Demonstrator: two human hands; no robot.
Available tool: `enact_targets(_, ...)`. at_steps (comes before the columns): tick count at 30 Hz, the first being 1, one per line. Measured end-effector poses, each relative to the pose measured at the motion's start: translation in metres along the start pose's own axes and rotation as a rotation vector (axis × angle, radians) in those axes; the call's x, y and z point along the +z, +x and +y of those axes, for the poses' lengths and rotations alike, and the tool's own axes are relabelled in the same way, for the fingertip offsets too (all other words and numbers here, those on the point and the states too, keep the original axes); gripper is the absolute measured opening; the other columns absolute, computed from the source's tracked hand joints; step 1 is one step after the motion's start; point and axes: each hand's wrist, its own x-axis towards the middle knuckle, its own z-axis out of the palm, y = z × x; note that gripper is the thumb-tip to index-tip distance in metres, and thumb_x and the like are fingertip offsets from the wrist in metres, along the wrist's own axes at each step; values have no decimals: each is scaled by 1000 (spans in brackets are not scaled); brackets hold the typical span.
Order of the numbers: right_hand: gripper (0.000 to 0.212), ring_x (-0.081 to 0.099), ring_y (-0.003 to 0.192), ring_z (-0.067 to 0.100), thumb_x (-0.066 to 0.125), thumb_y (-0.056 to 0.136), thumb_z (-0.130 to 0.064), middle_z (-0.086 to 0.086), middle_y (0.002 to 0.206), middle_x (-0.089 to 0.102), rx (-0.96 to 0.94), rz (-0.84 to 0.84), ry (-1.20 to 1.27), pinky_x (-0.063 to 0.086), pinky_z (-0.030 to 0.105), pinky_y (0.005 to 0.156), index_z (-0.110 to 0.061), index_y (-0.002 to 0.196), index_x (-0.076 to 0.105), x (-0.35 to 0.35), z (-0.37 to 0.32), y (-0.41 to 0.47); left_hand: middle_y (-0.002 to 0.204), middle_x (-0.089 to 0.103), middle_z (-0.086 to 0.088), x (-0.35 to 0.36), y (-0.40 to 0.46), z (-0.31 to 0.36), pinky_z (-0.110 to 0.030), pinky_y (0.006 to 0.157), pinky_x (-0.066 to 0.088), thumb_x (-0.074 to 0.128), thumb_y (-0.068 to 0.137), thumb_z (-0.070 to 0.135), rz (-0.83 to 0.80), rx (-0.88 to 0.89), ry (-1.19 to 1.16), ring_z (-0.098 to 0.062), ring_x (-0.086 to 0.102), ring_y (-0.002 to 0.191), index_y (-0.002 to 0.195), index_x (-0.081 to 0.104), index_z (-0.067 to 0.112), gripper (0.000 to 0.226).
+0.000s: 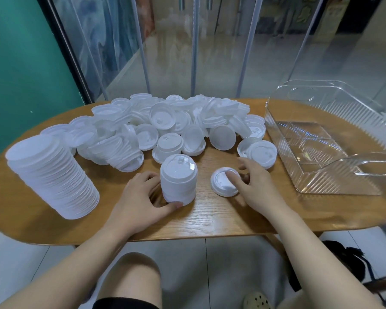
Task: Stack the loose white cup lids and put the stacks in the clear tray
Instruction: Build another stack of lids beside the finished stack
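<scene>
Head view: a short stack of ribbed white plastic lids [178, 179] is being gripped by the left hand [140, 197] near the oval wooden table's [210, 219] front edge; a single round lid [224, 184] is being pinched by the right hand [252, 186] beside it. The ridged clear tray [334, 139] is sitting at the right end.

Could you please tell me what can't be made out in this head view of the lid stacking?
- Clear tray: right end cut off by the frame edge.
- Left hand fingertips: hidden behind the short stack.
- Lid pile: count unclear, lids overlap.
- Single lid: partly covered by right hand.
</scene>
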Motion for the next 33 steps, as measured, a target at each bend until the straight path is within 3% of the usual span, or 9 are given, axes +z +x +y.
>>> enact_targets(4,91,52,125,11,78,75,-70,-8,136,55,-33,-124,-218,47,34,106,-23,147,50,-2,-2,-3,121,51,30,-1,0,0,-33,98,45,70,70,85,0,1,0,-1,47,115,122,68,43,67)
enact_targets(7,87,49,123,11,78,73,-71,-12,132,56,-97,-134,-350,47,34,103,-26,144,53,1,-4,-4,120,51,30,-1,0,1,-33,97,45,70,70,85,-3,2,2,0,47,114,122,68,43,67)
enact_targets(10,80,54,119,10,79,75,-65,-11,126,57,-85,-66,-157,50,34,101,-25,141,57,4,-7,-2,119,51,30,-1,-1,1,-32,96,45,70,70,85,1,4,4,-1,48,114,122,68,42,67)
enact_targets(13,68,57,114,7,83,77,-54,-13,120,59,-138,73,101,49,25,93,-27,135,62,5,-18,-1,118,51,30,-1,-1,1,-31,94,46,71,71,84,0,11,5,0,48,112,120,68,42,64)
enact_targets(17,76,60,119,4,76,72,-62,-14,127,63,-250,107,320,51,28,100,-24,136,63,13,-47,-6,115,52,27,-1,-1,2,-29,93,46,72,73,80,14,20,-1,0,48,109,114,70,40,58)
enact_targets(25,70,57,120,6,87,78,-44,-15,124,56,-387,-37,217,50,31,104,-24,139,61,40,-75,1,118,51,28,-1,-1,0,-29,96,46,70,74,82,8,20,6,-1,48,114,124,67,43,64)
enact_targets(29,70,54,118,2,90,76,-42,-15,121,56,-400,-59,187,43,14,99,-21,137,62,49,-78,5,120,52,27,-1,0,0,-32,98,48,69,74,82,5,25,1,-4,49,116,127,66,44,65)
enact_targets(33,72,53,117,-2,90,75,-45,-17,122,54,-403,-65,157,39,6,95,-22,137,61,51,-75,8,120,51,27,-1,0,1,-32,98,47,70,75,80,7,28,7,-3,48,114,126,66,44,62)
